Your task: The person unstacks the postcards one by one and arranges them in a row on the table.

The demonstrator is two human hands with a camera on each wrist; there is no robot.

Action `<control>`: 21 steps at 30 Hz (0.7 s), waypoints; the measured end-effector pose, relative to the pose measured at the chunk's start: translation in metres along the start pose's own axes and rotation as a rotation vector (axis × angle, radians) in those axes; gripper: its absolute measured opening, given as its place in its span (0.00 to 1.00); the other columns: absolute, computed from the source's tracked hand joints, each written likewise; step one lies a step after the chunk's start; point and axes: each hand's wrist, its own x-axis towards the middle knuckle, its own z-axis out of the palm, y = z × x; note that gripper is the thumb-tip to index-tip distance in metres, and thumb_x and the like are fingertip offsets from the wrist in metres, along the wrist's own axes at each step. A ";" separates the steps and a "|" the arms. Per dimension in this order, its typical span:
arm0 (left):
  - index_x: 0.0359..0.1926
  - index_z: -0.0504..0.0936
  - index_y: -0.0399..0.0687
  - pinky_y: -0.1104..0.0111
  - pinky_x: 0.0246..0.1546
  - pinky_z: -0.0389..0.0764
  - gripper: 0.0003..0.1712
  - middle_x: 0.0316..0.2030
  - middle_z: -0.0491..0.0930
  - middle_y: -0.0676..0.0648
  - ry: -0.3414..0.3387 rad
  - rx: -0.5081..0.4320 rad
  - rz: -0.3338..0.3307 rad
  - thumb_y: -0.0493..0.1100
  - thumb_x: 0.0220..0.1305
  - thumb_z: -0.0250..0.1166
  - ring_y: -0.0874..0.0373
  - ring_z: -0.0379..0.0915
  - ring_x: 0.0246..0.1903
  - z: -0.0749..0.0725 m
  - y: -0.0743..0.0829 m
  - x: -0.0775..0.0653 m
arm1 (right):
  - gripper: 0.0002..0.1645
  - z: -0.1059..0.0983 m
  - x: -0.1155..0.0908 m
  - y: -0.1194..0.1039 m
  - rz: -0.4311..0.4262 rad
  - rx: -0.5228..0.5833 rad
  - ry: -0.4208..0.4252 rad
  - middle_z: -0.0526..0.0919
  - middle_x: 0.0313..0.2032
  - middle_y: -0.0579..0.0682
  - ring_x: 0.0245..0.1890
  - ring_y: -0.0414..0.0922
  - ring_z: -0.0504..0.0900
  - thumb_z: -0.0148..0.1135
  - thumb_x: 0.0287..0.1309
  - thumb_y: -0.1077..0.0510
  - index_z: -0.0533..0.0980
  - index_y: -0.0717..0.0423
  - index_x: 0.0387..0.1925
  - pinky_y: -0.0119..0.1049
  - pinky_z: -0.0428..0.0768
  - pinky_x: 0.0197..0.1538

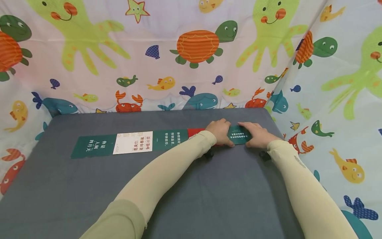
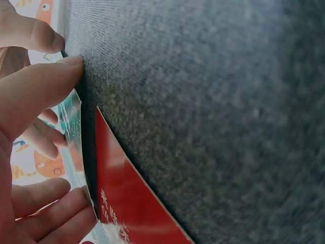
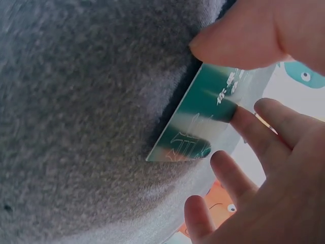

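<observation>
A dark green card (image 1: 238, 135) with white lettering lies at the right end of a row of cards. My left hand (image 1: 221, 131) grips its left end, thumb by the near edge and fingers by the far edge. At its other end, my right hand (image 1: 257, 135) holds the card in the same way, its remaining fingers spread apart. The left wrist view shows the green card (image 2: 73, 127) slightly bowed, next to a red card (image 2: 134, 198). That red card is partly covered by the left hand and sleeve in the head view.
Further left in the row are another green card (image 1: 167, 139), a white card (image 1: 133, 142) with red-brown lettering and a green card (image 1: 94, 146) at the end. They lie on a grey cloth-covered table (image 1: 209, 189). A sea-animal curtain (image 1: 155, 63) hangs behind and beside it.
</observation>
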 end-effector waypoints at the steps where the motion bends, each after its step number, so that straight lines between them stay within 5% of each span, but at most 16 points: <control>1: 0.78 0.71 0.52 0.59 0.73 0.75 0.56 0.68 0.77 0.51 0.004 -0.001 -0.006 0.75 0.58 0.75 0.58 0.74 0.65 -0.001 0.000 0.000 | 0.59 -0.001 0.000 -0.001 -0.003 -0.002 0.005 0.60 0.82 0.61 0.77 0.66 0.57 0.73 0.57 0.59 0.55 0.49 0.86 0.81 0.55 0.74; 17: 0.79 0.70 0.53 0.58 0.71 0.76 0.58 0.69 0.76 0.52 0.009 -0.009 -0.034 0.77 0.56 0.75 0.59 0.75 0.66 0.002 0.005 0.003 | 0.59 0.001 0.002 0.001 0.018 -0.030 0.011 0.61 0.82 0.61 0.77 0.66 0.58 0.73 0.58 0.56 0.55 0.49 0.86 0.77 0.56 0.75; 21: 0.81 0.67 0.53 0.58 0.75 0.74 0.60 0.73 0.74 0.51 0.029 -0.042 -0.011 0.77 0.57 0.74 0.57 0.73 0.70 0.003 0.002 -0.002 | 0.55 0.002 -0.004 -0.002 -0.007 0.005 0.077 0.57 0.84 0.60 0.80 0.67 0.53 0.69 0.61 0.57 0.55 0.50 0.86 0.80 0.53 0.75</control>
